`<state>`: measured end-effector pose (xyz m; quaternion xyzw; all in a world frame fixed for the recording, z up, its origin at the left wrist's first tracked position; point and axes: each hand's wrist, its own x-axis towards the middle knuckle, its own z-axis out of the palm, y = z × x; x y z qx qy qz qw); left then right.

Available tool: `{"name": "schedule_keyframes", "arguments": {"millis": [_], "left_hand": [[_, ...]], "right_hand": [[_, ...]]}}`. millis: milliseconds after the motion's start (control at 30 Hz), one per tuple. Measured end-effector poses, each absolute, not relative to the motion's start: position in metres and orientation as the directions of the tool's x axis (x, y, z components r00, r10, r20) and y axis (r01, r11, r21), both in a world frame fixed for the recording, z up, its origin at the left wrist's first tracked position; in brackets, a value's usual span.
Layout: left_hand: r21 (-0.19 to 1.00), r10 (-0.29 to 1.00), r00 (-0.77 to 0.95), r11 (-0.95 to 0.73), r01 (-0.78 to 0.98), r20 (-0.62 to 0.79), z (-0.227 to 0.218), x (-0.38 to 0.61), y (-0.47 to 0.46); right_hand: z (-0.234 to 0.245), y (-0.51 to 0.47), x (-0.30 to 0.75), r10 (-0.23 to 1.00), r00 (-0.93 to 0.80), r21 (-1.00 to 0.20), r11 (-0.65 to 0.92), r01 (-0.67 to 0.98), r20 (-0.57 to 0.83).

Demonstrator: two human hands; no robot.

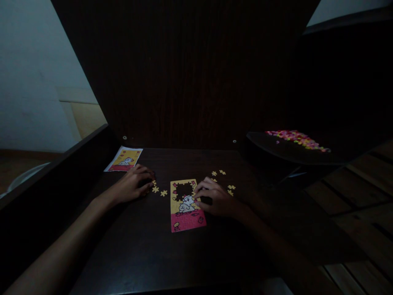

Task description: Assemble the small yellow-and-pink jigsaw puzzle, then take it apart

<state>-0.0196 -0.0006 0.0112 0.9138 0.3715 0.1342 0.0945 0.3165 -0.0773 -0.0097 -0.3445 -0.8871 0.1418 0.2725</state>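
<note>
A nearly rectangular jigsaw puzzle [190,222], yellow above and pink below with white cartoon animals, lies on the dark table. Its upper part has a dark gap where the tabletop shows through. My right hand [216,198] rests over the puzzle's right edge, thumb and fingers apart, fingertips on the pieces. To the left, my left hand [137,182] lies with loosely bent, parted fingers beside loose yellow puzzle pieces [163,193]; its fingertips are close to or touching one. More yellow pieces [231,187] lie beyond and right of my right hand, some partly hidden by it.
A printed reference picture [125,159] of the same design lies at the table's back left. On a dark rounded surface at right sits a pile of small colourful pieces [297,139]. A tall dark panel [184,82] closes the back, and a raised board [61,168] runs along the left.
</note>
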Motion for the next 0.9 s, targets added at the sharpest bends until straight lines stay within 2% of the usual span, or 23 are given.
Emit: {"name": "schedule_keyframes", "arguments": {"millis": [167, 367, 567, 700, 900], "left_hand": [[0.261, 0.693, 0.697, -0.718, 0.646, 0.183, 0.009, -0.022, 0.001], [0.224, 0.771, 0.575, -0.633, 0.741, 0.273, 0.01, -0.017, 0.0], [0.23, 0.766, 0.594, -0.642, 0.731, 0.248, 0.005, -0.015, 0.001], [0.263, 0.767, 0.594, -0.642, 0.72, 0.245, 0.004, -0.015, 0.001], [0.396, 0.713, 0.636, -0.697, 0.598, 0.295, 0.017, 0.019, -0.028]], "right_hand": [[-0.008, -0.077, 0.317, 0.69, -0.623, -0.439, 0.719, 0.538, 0.368], [-0.01, -0.077, 0.317, 0.683, -0.619, -0.438, 0.728, 0.528, 0.389], [-0.009, -0.078, 0.316, 0.693, -0.613, -0.447, 0.717, 0.535, 0.379], [-0.007, -0.079, 0.315, 0.698, -0.611, -0.445, 0.713, 0.541, 0.374], [-0.009, -0.078, 0.316, 0.694, -0.613, -0.445, 0.717, 0.537, 0.378]]}}
